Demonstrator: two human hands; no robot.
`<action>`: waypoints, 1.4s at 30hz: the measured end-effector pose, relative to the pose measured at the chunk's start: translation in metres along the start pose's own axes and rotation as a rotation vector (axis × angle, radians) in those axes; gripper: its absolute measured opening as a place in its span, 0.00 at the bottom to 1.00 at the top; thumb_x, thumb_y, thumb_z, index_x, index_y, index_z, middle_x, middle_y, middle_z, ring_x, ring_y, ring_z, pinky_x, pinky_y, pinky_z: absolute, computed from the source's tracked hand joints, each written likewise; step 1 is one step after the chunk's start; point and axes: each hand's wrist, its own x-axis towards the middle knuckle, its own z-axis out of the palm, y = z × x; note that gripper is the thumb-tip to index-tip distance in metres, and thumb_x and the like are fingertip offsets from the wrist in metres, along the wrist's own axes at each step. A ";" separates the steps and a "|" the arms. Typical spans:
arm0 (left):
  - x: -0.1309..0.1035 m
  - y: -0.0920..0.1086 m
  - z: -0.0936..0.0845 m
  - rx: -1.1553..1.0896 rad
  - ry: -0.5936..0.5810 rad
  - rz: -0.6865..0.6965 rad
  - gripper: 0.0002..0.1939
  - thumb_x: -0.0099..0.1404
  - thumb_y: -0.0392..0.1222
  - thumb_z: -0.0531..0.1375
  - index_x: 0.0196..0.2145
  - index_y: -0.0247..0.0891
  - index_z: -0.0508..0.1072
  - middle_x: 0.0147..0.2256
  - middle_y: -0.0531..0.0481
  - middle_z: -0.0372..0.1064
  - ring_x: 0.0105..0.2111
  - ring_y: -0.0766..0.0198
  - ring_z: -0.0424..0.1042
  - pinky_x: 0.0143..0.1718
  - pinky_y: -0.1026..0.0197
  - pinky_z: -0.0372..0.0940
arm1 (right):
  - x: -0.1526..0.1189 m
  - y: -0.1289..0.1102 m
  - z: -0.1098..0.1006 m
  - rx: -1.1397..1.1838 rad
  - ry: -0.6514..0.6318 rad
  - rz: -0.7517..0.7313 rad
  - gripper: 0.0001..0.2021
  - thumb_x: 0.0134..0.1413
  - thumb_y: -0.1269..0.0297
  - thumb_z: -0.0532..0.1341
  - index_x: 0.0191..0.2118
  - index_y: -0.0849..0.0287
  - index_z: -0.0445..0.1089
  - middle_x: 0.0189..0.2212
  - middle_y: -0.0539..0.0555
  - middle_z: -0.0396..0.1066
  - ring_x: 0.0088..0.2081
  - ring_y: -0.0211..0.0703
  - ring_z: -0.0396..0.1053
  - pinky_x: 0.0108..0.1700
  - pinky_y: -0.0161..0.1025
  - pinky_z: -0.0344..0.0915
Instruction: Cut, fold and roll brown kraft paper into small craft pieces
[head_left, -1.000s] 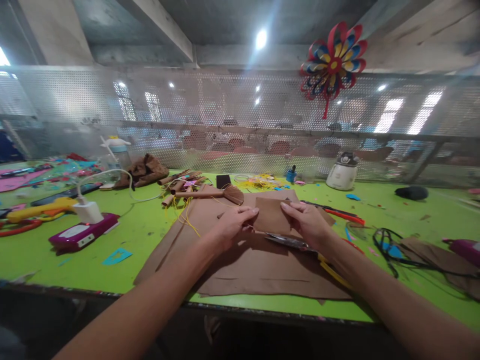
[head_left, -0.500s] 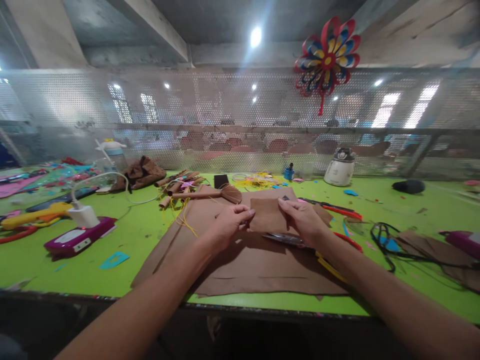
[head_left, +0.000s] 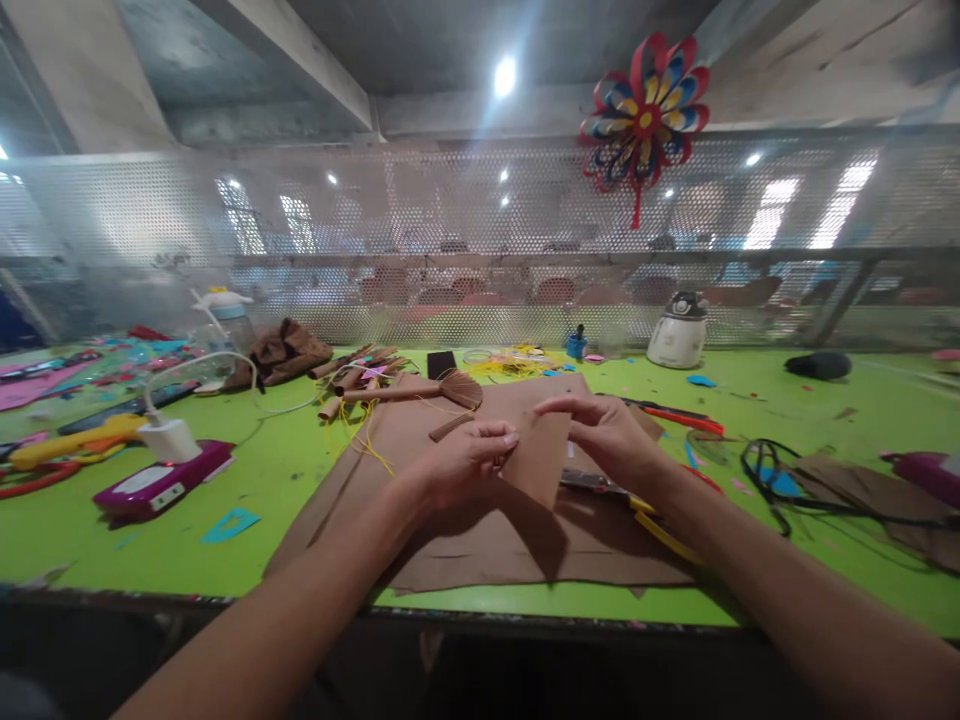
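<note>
A small piece of brown paper point(head_left: 538, 460) is held tilted between my two hands. My left hand point(head_left: 472, 455) pinches its left edge between thumb and fingers. At its upper right, my right hand point(head_left: 611, 435) grips the paper with the fingers bent over the top edge. Below lies a large sheet of brown paper point(head_left: 450, 550), flat on the green table. Scissors with yellow handles point(head_left: 660, 530) rest on that sheet, partly hidden under my right hand and forearm. A pleated brown paper fan piece point(head_left: 459, 390) on a rolled stick lies beyond my left hand.
Brown paper rolls point(head_left: 352, 380) with yellow string lie at the back left. A purple power strip point(head_left: 165, 485) with a white charger is on the left. A white bottle point(head_left: 677, 335) stands at the back right. Black cords point(head_left: 772, 490) and red-handled scissors point(head_left: 682, 418) lie rightward.
The small brown paper has turned from facing me broadly to a slanted angle, its lower corner pointing down. My right hand's fingers have moved over its top edge.
</note>
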 end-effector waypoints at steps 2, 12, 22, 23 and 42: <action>-0.003 -0.001 0.003 -0.024 -0.149 -0.044 0.11 0.57 0.45 0.60 0.29 0.33 0.69 0.27 0.48 0.65 0.27 0.67 0.65 0.31 0.64 0.59 | -0.001 -0.003 0.002 -0.071 0.012 -0.091 0.04 0.43 0.63 0.65 0.29 0.54 0.74 0.35 0.51 0.70 0.40 0.41 0.65 0.44 0.40 0.61; 0.007 0.009 -0.008 -0.126 0.068 -0.087 0.21 0.58 0.57 0.57 0.34 0.32 0.72 0.32 0.43 0.69 0.32 0.63 0.67 0.32 0.62 0.61 | -0.001 0.004 0.002 -0.132 -0.119 0.139 0.13 0.45 0.55 0.64 0.29 0.61 0.70 0.22 0.49 0.66 0.25 0.34 0.62 0.28 0.33 0.59; 0.003 0.003 0.004 0.222 0.213 0.016 0.11 0.51 0.44 0.64 0.26 0.33 0.70 0.22 0.51 0.64 0.21 0.69 0.61 0.24 0.64 0.53 | -0.002 0.011 0.002 -0.136 -0.097 0.212 0.11 0.43 0.58 0.66 0.29 0.61 0.72 0.21 0.48 0.66 0.24 0.33 0.60 0.27 0.33 0.57; 0.003 0.003 0.004 0.235 0.232 0.023 0.10 0.51 0.43 0.64 0.26 0.34 0.69 0.22 0.51 0.64 0.21 0.69 0.60 0.24 0.64 0.53 | -0.001 0.012 0.001 -0.115 -0.090 0.227 0.11 0.41 0.58 0.66 0.30 0.61 0.72 0.21 0.48 0.67 0.24 0.34 0.61 0.28 0.33 0.58; 0.001 0.009 0.007 0.139 0.186 0.046 0.04 0.53 0.36 0.61 0.27 0.36 0.67 0.20 0.56 0.60 0.20 0.73 0.55 0.23 0.67 0.52 | 0.003 0.023 0.002 0.222 0.130 0.296 0.10 0.31 0.67 0.72 0.24 0.62 0.72 0.18 0.46 0.65 0.20 0.28 0.58 0.22 0.29 0.53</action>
